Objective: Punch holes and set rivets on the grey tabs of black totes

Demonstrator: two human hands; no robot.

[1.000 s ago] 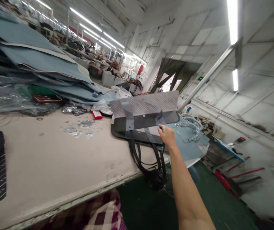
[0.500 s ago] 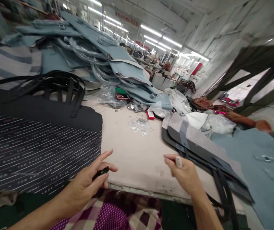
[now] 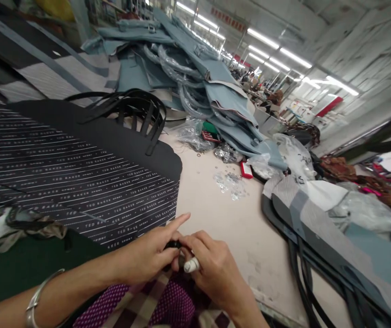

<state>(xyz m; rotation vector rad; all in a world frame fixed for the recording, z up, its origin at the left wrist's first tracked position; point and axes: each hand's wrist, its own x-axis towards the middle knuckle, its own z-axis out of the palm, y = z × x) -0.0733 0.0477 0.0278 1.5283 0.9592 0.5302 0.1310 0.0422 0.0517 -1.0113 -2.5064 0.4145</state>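
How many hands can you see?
2: the left hand, with a small black thing in its fingers, and the right hand, close beside it. More could be hidden in the blurry background.

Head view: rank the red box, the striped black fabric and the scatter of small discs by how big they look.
1. Striped black fabric
2. Scatter of small discs, taken as a whole
3. Red box
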